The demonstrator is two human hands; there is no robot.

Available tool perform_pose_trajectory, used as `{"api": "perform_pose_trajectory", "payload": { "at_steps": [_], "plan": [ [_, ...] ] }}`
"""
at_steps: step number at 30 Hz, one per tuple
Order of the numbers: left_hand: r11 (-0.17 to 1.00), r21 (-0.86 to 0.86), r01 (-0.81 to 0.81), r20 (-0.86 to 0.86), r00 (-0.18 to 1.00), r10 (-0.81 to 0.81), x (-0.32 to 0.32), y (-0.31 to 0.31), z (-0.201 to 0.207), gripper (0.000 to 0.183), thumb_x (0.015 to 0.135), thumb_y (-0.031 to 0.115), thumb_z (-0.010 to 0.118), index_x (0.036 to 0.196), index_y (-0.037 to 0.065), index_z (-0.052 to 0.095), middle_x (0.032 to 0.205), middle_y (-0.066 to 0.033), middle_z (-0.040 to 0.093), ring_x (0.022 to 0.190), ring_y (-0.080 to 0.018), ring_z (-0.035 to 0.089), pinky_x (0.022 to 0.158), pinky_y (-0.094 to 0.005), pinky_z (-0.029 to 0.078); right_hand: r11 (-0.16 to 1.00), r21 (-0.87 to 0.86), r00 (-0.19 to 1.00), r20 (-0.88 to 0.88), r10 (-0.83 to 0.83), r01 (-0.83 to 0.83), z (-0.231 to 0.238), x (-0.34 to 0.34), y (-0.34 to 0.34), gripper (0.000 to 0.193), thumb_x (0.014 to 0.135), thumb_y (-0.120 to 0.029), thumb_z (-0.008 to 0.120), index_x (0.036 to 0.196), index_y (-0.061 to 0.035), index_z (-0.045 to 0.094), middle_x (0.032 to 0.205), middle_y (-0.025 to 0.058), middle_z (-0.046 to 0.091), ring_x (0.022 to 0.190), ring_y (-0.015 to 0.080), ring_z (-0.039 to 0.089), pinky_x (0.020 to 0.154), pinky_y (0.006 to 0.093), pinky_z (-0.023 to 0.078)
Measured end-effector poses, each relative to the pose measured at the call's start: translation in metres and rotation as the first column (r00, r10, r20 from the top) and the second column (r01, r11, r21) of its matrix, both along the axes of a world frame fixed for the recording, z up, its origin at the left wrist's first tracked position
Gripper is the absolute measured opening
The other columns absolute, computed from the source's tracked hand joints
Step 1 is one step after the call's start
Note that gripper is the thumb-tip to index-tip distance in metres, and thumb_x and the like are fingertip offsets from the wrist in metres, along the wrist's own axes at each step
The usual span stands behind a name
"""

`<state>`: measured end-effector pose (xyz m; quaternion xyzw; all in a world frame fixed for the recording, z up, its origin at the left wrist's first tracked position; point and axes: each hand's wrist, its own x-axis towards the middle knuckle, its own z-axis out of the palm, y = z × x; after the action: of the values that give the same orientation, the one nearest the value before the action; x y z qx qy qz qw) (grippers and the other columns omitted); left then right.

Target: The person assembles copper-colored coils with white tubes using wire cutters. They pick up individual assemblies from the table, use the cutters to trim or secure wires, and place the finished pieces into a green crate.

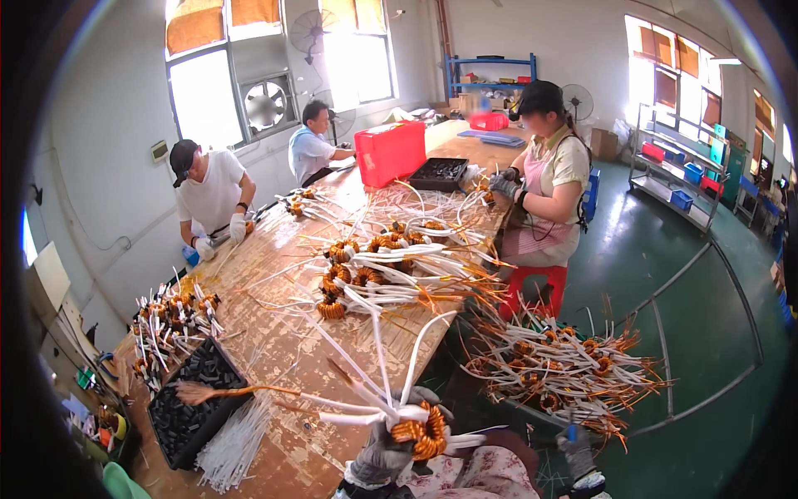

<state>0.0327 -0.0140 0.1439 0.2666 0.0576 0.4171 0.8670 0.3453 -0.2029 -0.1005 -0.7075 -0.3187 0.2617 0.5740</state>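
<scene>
My left hand (381,460), in a grey glove, is closed around a copper-wound ring coil (422,431) near the table's front edge. White-sleeved leads (374,349) fan out from the coil, and a lead with a frayed copper end (198,392) reaches left over a black bin. Lower right, beside a heap of coils, my gloved right hand (576,456) closes on a small blue-handled tool (571,432); its working end is too small to make out.
Coils (366,270) are piled mid-table, others (170,320) at left. A black bin (195,407) of short black pieces stands by white sleeves (237,445). The coil heap (557,366) fills the right side. Three co-workers sit around the table; a red crate (391,154) stands farther back.
</scene>
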Motion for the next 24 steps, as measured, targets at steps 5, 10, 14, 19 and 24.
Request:
{"api": "perform_pose_trajectory", "payload": {
  "at_steps": [5, 10, 14, 19, 24],
  "plan": [
    [0.97, 0.237, 0.058, -0.099, 0.994, -0.036, -0.01, 0.008, -0.018, 0.075, 0.059, 0.04, 0.075, 0.114, -0.002, 0.045, 0.107, -0.0193, 0.048, 0.098, -0.0329, 0.054, 0.079, -0.0412, 0.05, 0.979, 0.169, 0.901, -0.396, 0.175, -0.116, 0.15, -0.04, 0.03, 0.018, 0.084, -0.014, 0.054, 0.093, 0.0002, 0.057, 0.066, 0.0046, 0.056, 0.06, 0.008, 0.053, 0.049, 0.0221, 0.043],
    [0.945, 0.151, 0.289, -0.158, 0.951, -0.265, -0.012, -0.002, -0.044, 0.092, 0.047, 0.048, 0.075, 0.116, -0.005, 0.043, 0.107, -0.0184, 0.05, 0.093, -0.0277, 0.055, 0.081, -0.0362, 0.046, 0.759, 0.424, 0.542, -0.533, 0.65, -0.493, 0.235, -0.103, 0.114, 0.046, 0.084, -0.025, 0.058, 0.119, 0.0018, 0.044, 0.103, 0.0094, 0.059, 0.07, 0.0065, 0.054, 0.059, 0.0203, 0.044],
    [0.987, -0.138, 0.085, -0.413, 0.901, -0.135, -0.016, 0.002, -0.101, 0.091, 0.069, 0.058, 0.06, 0.132, 0.0, 0.03, 0.129, -0.0196, 0.04, 0.114, -0.0301, 0.046, 0.096, -0.0423, 0.038, 0.74, 0.549, 0.366, -0.645, 0.67, -0.389, 0.252, -0.139, 0.154, 0.042, 0.083, -0.019, 0.062, 0.118, -0.003, 0.045, 0.096, 0.0095, 0.058, 0.066, 0.0114, 0.052, 0.06, 0.0238, 0.044],
    [0.982, -0.161, -0.098, -0.007, 0.995, 0.098, -0.029, 0.015, -0.092, 0.052, 0.083, 0.046, 0.053, 0.114, 0.005, 0.046, 0.121, -0.016, 0.047, 0.113, -0.029, 0.047, 0.098, -0.0458, 0.037, 0.713, 0.636, 0.641, -0.421, 0.642, -0.297, 0.254, -0.165, 0.167, 0.019, 0.087, -0.013, 0.055, 0.101, -0.0014, 0.052, 0.081, 0.0053, 0.056, 0.065, 0.0099, 0.052, 0.058, 0.0238, 0.044],
    [0.995, 0.082, -0.052, -0.282, 0.957, 0.074, -0.032, 0.019, -0.075, 0.037, 0.075, 0.013, 0.065, 0.107, 0.001, 0.052, 0.104, -0.0126, 0.058, 0.097, -0.0237, 0.057, 0.087, -0.038, 0.047, 0.737, 0.298, 0.788, 0.349, 0.508, -0.607, 0.276, -0.176, 0.179, 0.019, 0.085, -0.011, 0.053, 0.101, -0.0008, 0.051, 0.075, 0.0119, 0.058, 0.064, 0.0217, 0.058, 0.056, 0.0317, 0.046]
  ]
}}
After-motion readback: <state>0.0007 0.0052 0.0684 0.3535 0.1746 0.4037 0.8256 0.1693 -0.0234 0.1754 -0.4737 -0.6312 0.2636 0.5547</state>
